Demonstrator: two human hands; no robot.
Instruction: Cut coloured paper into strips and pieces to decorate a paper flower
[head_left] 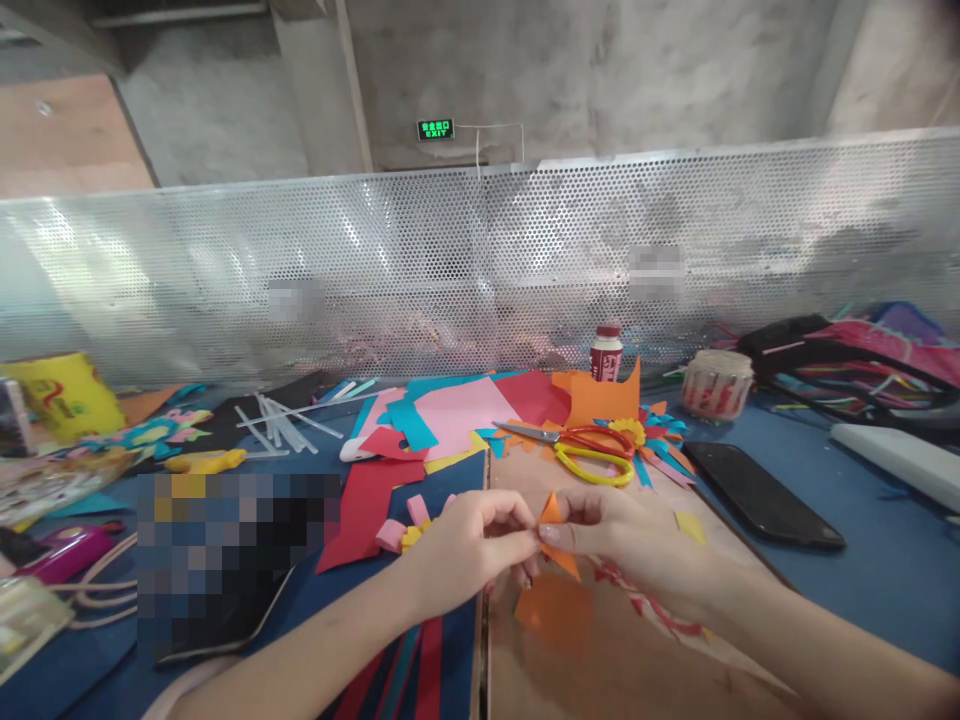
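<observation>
My left hand [476, 550] and my right hand [619, 535] meet near the middle, fingers pinched. Between them is a small folded orange paper piece [553, 545], gripped by the right thumb and fingers; the left fingertips press at its left edge. Below it an orange paper square [555, 612] lies on the brown board [600, 680]. Just beyond my hands are scissors [596, 450] with yellow and red handles. Pink and yellow paper loops [405, 530] show beside my left hand, and a red paper sheet [366, 510] lies to its left.
A black phone [765, 495] lies at the right, near a lidded jar [716, 385]. A small bottle [606, 355] stands at the back. Glue sticks [281, 425], a yellow glue gun [206, 461] and a yellow packet [67, 395] are at the left. A perforated metal screen [480, 260] stands behind.
</observation>
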